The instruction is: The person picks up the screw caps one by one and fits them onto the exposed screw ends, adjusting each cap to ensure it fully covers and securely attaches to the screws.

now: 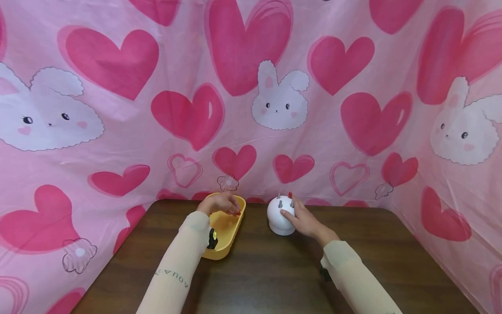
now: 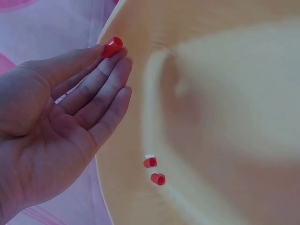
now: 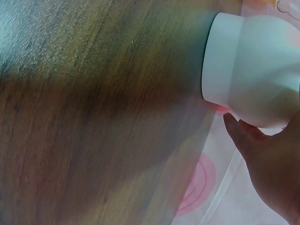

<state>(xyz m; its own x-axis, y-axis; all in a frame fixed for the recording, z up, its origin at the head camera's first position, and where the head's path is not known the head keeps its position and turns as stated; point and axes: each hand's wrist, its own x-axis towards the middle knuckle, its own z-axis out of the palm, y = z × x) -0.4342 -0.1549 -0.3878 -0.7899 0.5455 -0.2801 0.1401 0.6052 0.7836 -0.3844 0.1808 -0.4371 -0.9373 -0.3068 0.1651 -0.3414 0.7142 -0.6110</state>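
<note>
Cream sleeves nearest, we find the left grip pinching a red tubular cap, left of the studded white sphere the right grip holds.

red cap: glossy plastic; white ball: smooth; posts: metallic; yellow basin: plastic; tabletop: wood-grained.

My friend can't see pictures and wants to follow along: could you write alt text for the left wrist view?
A person's bare left hand pinches a small, open-ended red cylinder over a smooth, pale yellow container. Two more red cylinders lie inside, close together near the container's wall; pink-and-white patterned cloth shows behind the hand.
</note>
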